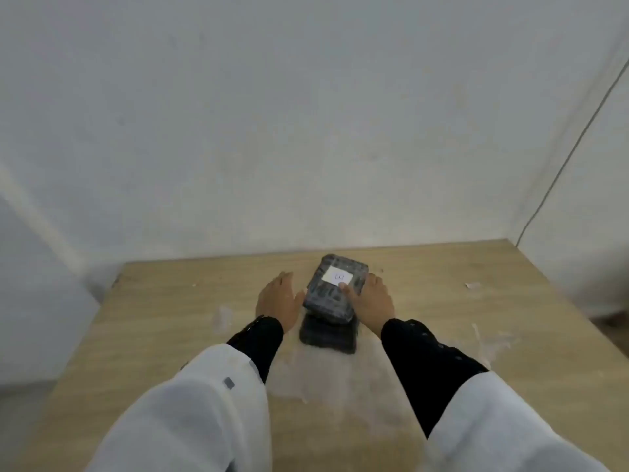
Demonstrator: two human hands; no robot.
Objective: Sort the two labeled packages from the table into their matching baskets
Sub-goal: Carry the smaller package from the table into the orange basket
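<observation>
Two dark grey wrapped packages lie stacked on the wooden table [170, 335]. The upper package [332, 294] carries a white paper label with a handwritten mark I cannot read. The lower package [326, 338] shows only its near end beneath it. My right hand [372, 301] grips the upper package's right side, thumb on top next to the label. My left hand [277, 299] is flat with fingers apart just left of the stack, its thumb close to the package edge. No baskets are in view.
A white wall stands right behind the table. A thin dark cable [571, 155] runs down the right wall to the table's far right corner. Small white scraps [472, 285] and pale smears mark the tabletop.
</observation>
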